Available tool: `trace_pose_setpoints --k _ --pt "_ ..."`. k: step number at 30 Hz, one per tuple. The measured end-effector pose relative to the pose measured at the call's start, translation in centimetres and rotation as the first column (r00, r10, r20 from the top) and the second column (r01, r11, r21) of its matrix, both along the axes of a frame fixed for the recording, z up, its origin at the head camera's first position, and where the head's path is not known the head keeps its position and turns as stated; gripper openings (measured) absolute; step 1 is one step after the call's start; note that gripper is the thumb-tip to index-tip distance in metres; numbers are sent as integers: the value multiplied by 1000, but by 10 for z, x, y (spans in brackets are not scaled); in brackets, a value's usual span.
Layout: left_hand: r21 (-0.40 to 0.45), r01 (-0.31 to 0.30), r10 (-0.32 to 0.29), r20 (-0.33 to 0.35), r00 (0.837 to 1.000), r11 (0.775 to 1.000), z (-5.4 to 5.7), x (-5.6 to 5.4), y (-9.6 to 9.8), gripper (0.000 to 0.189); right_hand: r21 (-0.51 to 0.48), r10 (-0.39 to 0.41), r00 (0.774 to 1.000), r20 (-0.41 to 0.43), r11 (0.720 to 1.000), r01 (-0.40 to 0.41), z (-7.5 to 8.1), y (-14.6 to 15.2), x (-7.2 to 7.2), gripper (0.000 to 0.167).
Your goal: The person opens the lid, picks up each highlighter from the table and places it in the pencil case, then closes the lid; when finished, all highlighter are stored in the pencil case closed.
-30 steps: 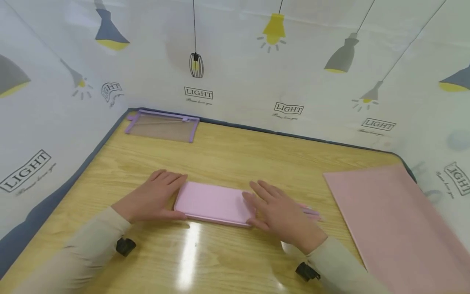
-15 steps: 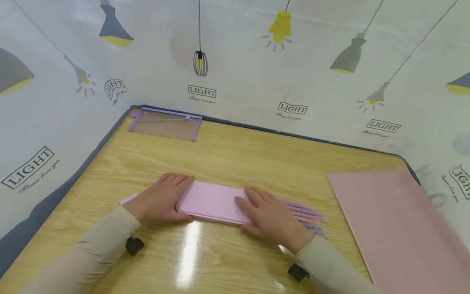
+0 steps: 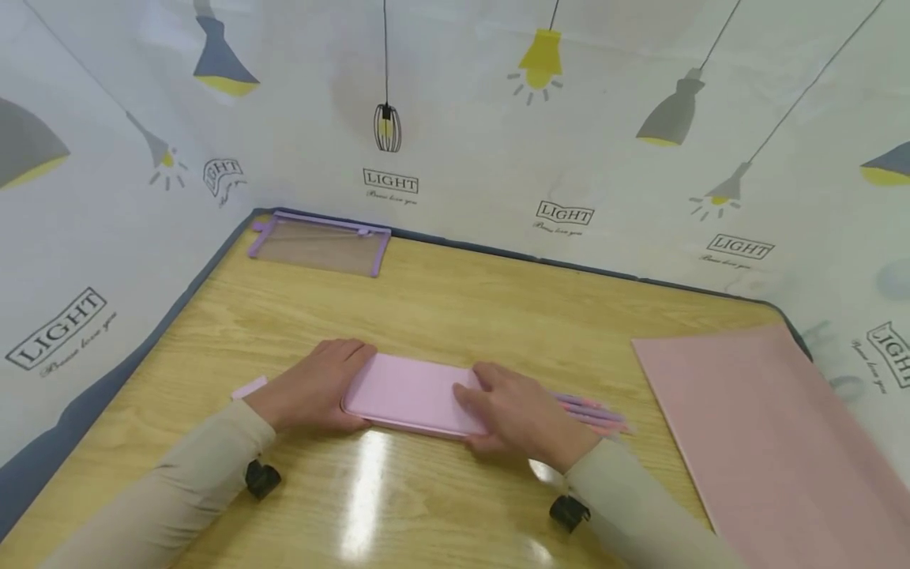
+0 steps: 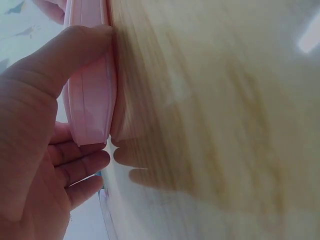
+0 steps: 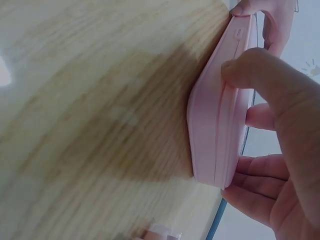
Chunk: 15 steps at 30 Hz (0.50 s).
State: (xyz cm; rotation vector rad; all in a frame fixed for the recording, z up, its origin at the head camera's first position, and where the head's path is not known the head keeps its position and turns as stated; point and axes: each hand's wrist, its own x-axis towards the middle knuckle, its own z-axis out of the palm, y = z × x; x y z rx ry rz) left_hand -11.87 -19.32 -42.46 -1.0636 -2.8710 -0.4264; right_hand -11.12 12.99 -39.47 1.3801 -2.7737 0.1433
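Note:
A flat pink pencil case (image 3: 419, 391), lid down, lies on the wooden table in the head view. My left hand (image 3: 323, 387) grips its left end, thumb along the front side and fingers behind. The left wrist view shows that thumb pressed to the side of the case (image 4: 92, 100). At the other end my right hand (image 3: 515, 411) holds the case, index finger over the top and thumb at the front. In the right wrist view the right thumb (image 5: 250, 67) lies by the seam between lid and base. Several pens (image 3: 593, 411) lie just beyond the right hand, partly hidden.
A mesh zip pouch with purple edging (image 3: 320, 245) lies at the back left of the table. On the right is a large pink sheet (image 3: 768, 435). A small pale pink strip (image 3: 249, 388) shows beside the left wrist. Printed fabric walls (image 3: 469, 158) surround the table.
Both hands have closed in on the case's ends, the right one sliding left, its fingers curling more. More of the pens and the pale pink strip has come into sight.

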Motion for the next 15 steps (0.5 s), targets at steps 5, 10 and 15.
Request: trace_pose_setpoints --k 5,10,15 --pt "-2 -5 5 -14 1000 1000 -1 0 1 92 41 5 1000 10 999 -5 4 -3 -2 51" --pt "-25 -21 22 9 1000 999 2 0 2 93 78 8 999 32 997 -10 9 -4 -5 53" --pt "-37 -33 34 34 999 999 5 0 2 96 73 -7 997 77 997 1 12 -2 -5 58"
